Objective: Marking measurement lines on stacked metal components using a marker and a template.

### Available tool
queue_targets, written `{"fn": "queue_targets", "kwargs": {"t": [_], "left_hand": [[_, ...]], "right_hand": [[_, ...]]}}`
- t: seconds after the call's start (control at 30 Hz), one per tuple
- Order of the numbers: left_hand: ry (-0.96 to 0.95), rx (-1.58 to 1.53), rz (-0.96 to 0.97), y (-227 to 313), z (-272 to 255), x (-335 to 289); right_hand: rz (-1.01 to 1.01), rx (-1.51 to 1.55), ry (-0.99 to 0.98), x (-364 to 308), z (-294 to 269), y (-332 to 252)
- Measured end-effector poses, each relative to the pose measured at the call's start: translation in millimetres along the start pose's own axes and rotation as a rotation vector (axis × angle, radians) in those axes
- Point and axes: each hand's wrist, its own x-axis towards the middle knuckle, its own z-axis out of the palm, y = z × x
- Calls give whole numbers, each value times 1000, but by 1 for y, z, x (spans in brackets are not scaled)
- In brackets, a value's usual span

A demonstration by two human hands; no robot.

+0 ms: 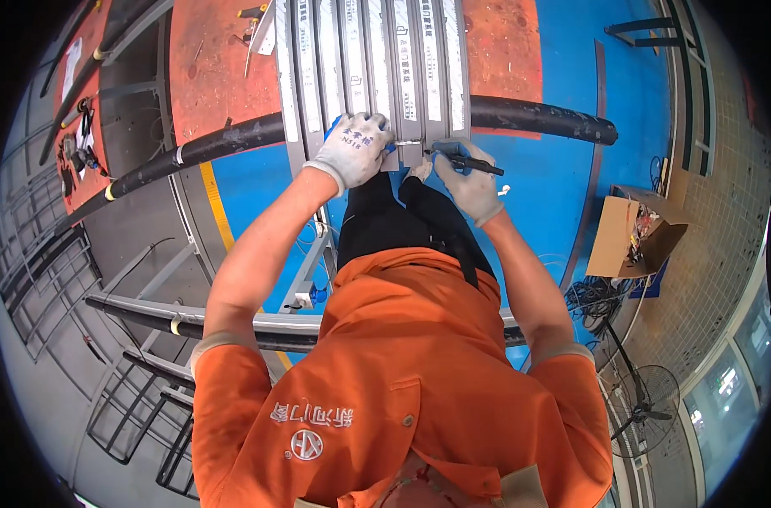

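Several long silver-grey metal profiles (373, 68), with white printed film strips, lie side by side and run away from me. My left hand (356, 151), in a white glove with blue fingertips, lies over their near ends with its fingers curled. Its thumb side grips a small metal piece (391, 161) at the profile ends; its exact shape is partly hidden. Just to the right, my gloved right hand (472, 188) is closed around a black marker pen (470, 163). The pen points left, toward the profile ends beside the small piece.
A black padded bar (538, 117) crosses under the profiles, in front of orange-red boards (224, 85). An open cardboard box (614, 237) stands at the right, above tangled black cable (597, 300) and a fan (648, 411). Metal frames (140, 398) fill the lower left.
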Motion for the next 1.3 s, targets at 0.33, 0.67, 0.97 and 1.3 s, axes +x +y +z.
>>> {"fn": "queue_targets", "kwargs": {"t": [0.33, 0.67, 0.97, 1.3], "left_hand": [[-64, -12, -2, 3, -2, 3], [-98, -10, -32, 5, -2, 5], [-84, -11, -11, 3, -1, 3], [-115, -16, -28, 4, -4, 4]], "right_hand": [[-44, -129, 18, 4, 12, 2], [-28, -100, 32, 7, 16, 0], [-22, -117, 20, 8, 17, 1], [-9, -121, -3, 9, 15, 0]]}}
